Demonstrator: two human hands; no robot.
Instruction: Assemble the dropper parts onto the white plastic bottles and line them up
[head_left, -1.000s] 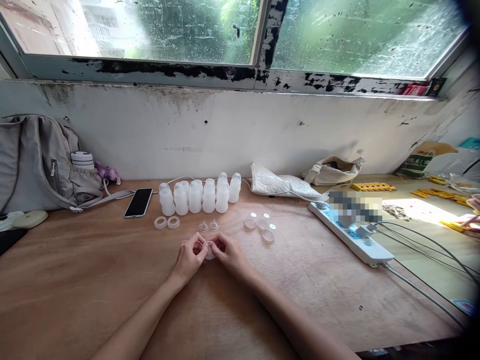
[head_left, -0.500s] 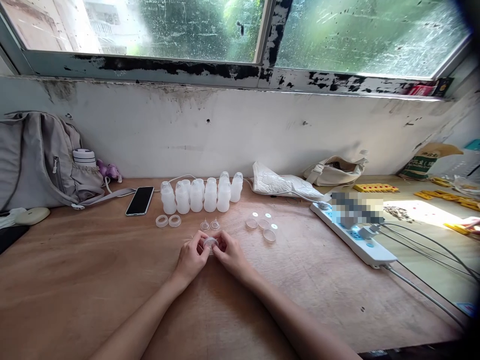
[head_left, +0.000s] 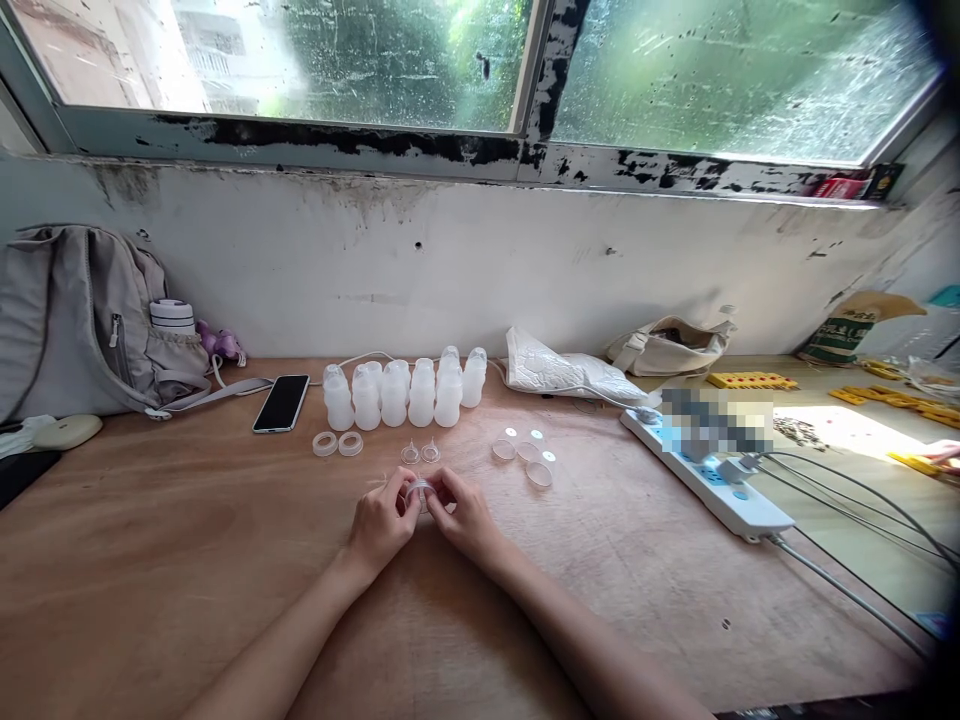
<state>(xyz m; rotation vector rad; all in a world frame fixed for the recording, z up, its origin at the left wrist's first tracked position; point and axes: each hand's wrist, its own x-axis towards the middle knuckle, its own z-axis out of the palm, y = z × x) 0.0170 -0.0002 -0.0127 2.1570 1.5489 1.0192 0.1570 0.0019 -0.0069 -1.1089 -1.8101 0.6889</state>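
Tilted slightly since earlier frame: your clear round piece [head_left: 420, 486]. Left hand [head_left: 381, 522], right hand [head_left: 463, 515] both got fingers [head_left: 395, 484] pinching it over counter [head_left: 187, 560], near 2 spiked clear parts [head_left: 409, 456].

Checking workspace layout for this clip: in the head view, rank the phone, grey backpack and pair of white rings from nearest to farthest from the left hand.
From the left hand:
1. White rings, ahead and to its left
2. Phone, beyond the rings, farther left
3. Grey backpack, far left by the wall
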